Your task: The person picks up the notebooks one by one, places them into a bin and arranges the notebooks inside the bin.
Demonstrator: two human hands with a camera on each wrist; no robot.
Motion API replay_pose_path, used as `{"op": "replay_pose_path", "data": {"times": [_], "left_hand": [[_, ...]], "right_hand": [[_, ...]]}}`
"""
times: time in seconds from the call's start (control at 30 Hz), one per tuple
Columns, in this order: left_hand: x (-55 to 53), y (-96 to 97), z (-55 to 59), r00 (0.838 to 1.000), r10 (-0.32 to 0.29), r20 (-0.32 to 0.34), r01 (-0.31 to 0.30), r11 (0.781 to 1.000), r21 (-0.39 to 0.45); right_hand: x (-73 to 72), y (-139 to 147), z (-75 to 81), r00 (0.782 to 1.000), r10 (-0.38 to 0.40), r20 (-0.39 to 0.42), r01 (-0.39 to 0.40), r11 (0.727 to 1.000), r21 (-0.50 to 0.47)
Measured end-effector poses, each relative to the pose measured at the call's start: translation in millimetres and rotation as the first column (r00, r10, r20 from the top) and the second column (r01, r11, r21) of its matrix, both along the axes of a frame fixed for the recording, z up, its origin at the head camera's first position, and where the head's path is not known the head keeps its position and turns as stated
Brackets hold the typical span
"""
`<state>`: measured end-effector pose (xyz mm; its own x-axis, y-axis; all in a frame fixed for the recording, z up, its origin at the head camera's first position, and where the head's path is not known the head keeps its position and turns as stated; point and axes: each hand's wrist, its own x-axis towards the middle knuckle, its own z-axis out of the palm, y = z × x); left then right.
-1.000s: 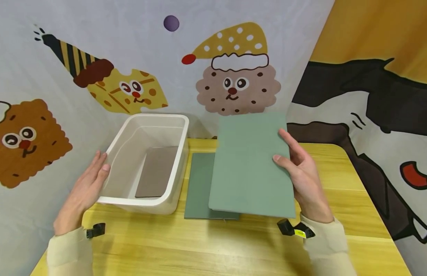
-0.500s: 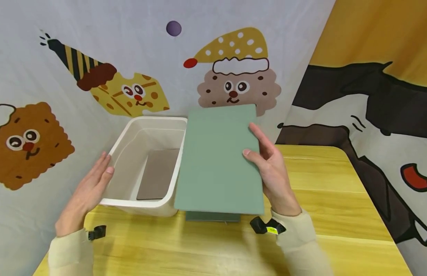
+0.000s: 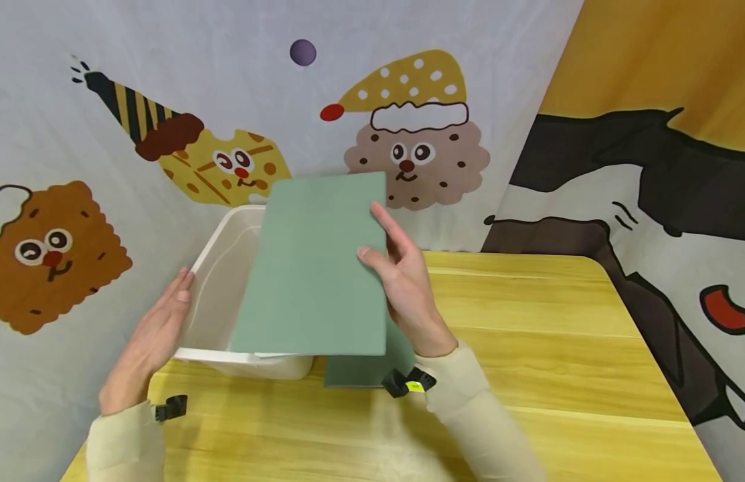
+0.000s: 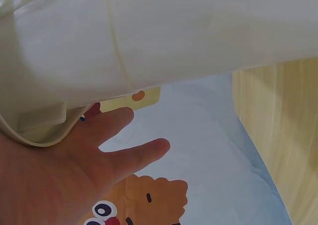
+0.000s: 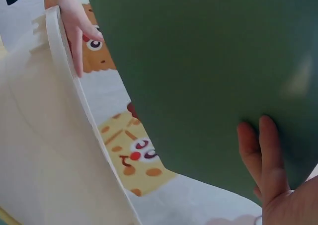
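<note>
And the right hand has it pinched: a smooth, thin, rectangular sage-green board, caught by its right long edge, thumb on the upper face, a pair of fingers pressed to the darker underside. From those fingers the board reaches out leftward, its long axis pointing away from the person, roughly in line with the white plastic rectangular bin beneath it.

Here's the relation everything hangs on, I'd judge: the bin's mouth lies below and to the left of the right-hand fingers, so the board's left part covers much of it while the gripped edge sits out past the bin's right wall. The right hand is clearly the nearer one to the board; the left hand is apart from it, straight fingers laid along the bin's left side, gripping nothing.

Below the right fingers, on their near side, a second flat green board lies on the yellow wood-grain counter, partly hidden under the first.
</note>
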<state>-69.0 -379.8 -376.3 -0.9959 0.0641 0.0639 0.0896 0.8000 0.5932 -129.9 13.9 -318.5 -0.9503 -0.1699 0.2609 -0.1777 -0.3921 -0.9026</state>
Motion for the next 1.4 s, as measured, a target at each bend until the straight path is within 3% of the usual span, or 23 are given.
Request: {"op": "replay_pose_path", "data": {"times": [0.27,0.47,0.77,0.9,1.13,1.27,1.3,1.33,1.37,1.4], "left_hand": [[2.1,3.4,1.7,1.000,0.011,0.026,-0.012,0.999,0.042],[3.4,3.7,1.5,1.000,0.004,-0.005,-0.004,0.999,0.052],[3.7,7.2,1.4,1.000,-0.005,-0.016,0.006,0.998,0.067],[4.0,7.4,2.4,1.000,0.002,-0.015,-0.001,0.997,0.071],[5.2,4.9,0.5,1.000,0.008,-0.006,-0.008,0.997,0.073],[4.7,6.0,1.5,1.000,0.011,0.004,-0.011,0.998,0.057],[4.1,6.7,1.7,1.000,0.010,0.004,-0.011,0.999,0.051],[3.2,7.5,1.7,1.000,0.008,0.002,-0.008,0.999,0.046],[2.2,8.3,1.5,1.000,0.005,0.000,-0.005,0.999,0.042],[0.9,9.1,1.2,1.000,0.003,-0.001,-0.003,0.999,0.034]], "right_hand": [[-12.4,-34.9,-7.1,1.000,0.002,0.023,-0.004,0.998,0.068],[-22.3,-62.8,-17.4,0.998,-0.002,0.058,-0.008,0.986,0.167],[-33.3,-91.4,-25.7,0.994,-0.035,0.103,-0.004,0.933,0.359],[-37.3,-104.4,-27.4,0.995,-0.007,0.096,-0.034,0.909,0.416],[-38.6,-130.4,-26.0,0.998,0.043,0.053,-0.064,0.843,0.534],[-42.8,-142.3,-27.6,0.992,0.087,0.090,-0.121,0.845,0.520],[-44.6,-143.8,-28.4,0.990,0.104,0.094,-0.138,0.834,0.534],[-45.6,-144.1,-28.6,0.990,0.111,0.087,-0.141,0.803,0.579],[-46.3,-143.7,-28.9,0.990,0.118,0.073,-0.137,0.757,0.639],[-46.1,-142.9,-29.4,0.992,0.118,0.046,-0.115,0.692,0.713]]}}
